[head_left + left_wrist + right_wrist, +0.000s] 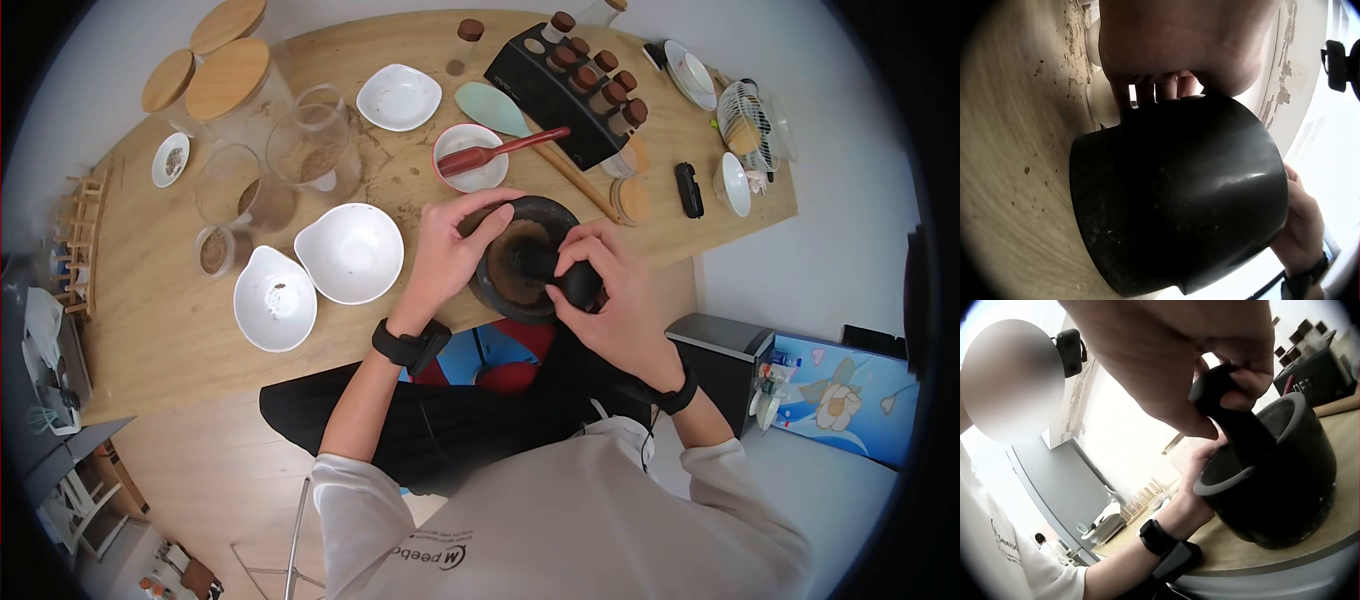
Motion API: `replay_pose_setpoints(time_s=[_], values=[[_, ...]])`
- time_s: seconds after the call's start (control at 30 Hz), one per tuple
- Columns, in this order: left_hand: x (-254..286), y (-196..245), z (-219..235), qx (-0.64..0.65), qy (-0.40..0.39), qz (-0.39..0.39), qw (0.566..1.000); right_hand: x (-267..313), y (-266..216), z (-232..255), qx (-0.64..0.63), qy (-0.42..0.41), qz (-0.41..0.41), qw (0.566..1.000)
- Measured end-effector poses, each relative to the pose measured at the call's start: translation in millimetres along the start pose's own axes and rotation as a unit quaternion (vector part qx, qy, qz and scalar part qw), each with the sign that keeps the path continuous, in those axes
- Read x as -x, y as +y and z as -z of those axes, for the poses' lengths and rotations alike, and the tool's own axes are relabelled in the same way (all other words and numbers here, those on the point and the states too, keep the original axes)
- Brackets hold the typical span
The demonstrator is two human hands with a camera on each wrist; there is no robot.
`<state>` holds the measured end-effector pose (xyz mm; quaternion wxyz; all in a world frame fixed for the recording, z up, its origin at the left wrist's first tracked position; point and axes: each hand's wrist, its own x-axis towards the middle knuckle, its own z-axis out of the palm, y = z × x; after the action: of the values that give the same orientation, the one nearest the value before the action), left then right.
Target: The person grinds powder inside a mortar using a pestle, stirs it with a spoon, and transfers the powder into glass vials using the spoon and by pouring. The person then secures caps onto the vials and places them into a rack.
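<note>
A black mortar (549, 210) stands near the table's front edge with brown powder (507, 278) inside. My left hand (448, 252) holds its left side, thumb at the rim; in the left wrist view several fingers reach behind the mortar's dark wall (1179, 200). With my right hand (622, 305) I grip the rounded top of a black pestle (580, 287). The right wrist view shows the pestle (1244, 434) leaning down into the mortar (1272, 503), its lower end hidden behind the rim.
Behind the mortar, a red spatula (480, 157) lies across a small bowl (470, 180). A green spoon (490, 108) and a black rack (560, 95) of corked tubes lie beyond. White bowls (350, 255) and glass jars (240, 190) stand left; a black case (689, 190) lies right.
</note>
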<state>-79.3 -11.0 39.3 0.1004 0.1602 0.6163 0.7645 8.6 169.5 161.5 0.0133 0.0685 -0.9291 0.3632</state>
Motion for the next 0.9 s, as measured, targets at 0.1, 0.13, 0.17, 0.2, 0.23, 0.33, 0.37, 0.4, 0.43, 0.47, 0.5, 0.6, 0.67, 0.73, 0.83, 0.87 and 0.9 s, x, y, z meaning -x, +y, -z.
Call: replay_pose_setpoints(time_s=[0.1, 0.13, 0.17, 0.2, 0.23, 0.33, 0.37, 0.4, 0.43, 0.47, 0.5, 0.6, 0.67, 0.73, 0.83, 0.87, 0.9], values=[[-1, -1, -1, 0.001, 0.017, -0.019, 1.000, -6, 18, 3, -0.010, 0.014, 0.004, 1.000], [0, -1, -1, -0.003, 0.018, -0.018, 1.000, -8, 21, 2, -0.007, 0.052, 0.012, 0.999], [0, -1, -1, -0.005, 0.016, -0.018, 1.000, -7, 20, 3, -0.008, 0.053, 0.011, 0.998], [0, -1, -1, -0.001, 0.017, -0.015, 1.000, -10, 8, 3, 0.011, 0.040, 0.009, 0.999], [0, -1, -2, 0.004, 0.016, -0.012, 1.000, -11, -1, 2, 0.030, 0.026, 0.005, 0.999], [0, -1, 2, 0.001, -0.009, 0.013, 1.000, -6, 3, 1, -0.016, 0.002, 0.020, 1.000], [0, -1, 1, 0.002, -0.008, 0.013, 1.000, -7, 6, 3, -0.026, -0.015, 0.026, 0.999], [0, -2, 0, 0.010, 0.003, 0.004, 1.000, -10, 7, 4, -0.018, 0.001, 0.010, 1.000], [0, -3, -1, 0.017, 0.014, -0.004, 1.000, -11, 7, 3, -0.019, -0.001, 0.010, 1.000], [0, -2, -2, 0.016, 0.016, -0.005, 1.000, -13, 7, 2, -0.011, 0.011, 0.005, 1.000], [-1, -1, -1, 0.008, 0.017, -0.007, 1.000, -14, 7, 0, -0.004, 0.022, 0.000, 1.000], [0, 0, -2, 0.002, 0.013, -0.010, 1.000, -1, -4, 1, -0.013, -0.028, 0.006, 1.000], [0, 0, 1, 0.003, 0.017, -0.015, 1.000, -2, 10, 1, -0.028, -0.003, 0.011, 1.000], [1, 3, 3, -0.014, -0.010, 0.017, 1.000, -11, 18, 4, -0.001, 0.033, 0.033, 0.999], [-1, -1, -2, 0.006, 0.014, -0.011, 1.000, -17, -1, 0, 0.015, 0.046, -0.008, 0.999], [-1, -1, -2, 0.006, 0.012, -0.010, 1.000, -13, -3, -1, 0.015, 0.048, -0.009, 0.999], [-1, -1, -2, 0.006, 0.011, -0.010, 1.000, -7, -5, 0, -0.005, 0.019, 0.003, 1.000]])
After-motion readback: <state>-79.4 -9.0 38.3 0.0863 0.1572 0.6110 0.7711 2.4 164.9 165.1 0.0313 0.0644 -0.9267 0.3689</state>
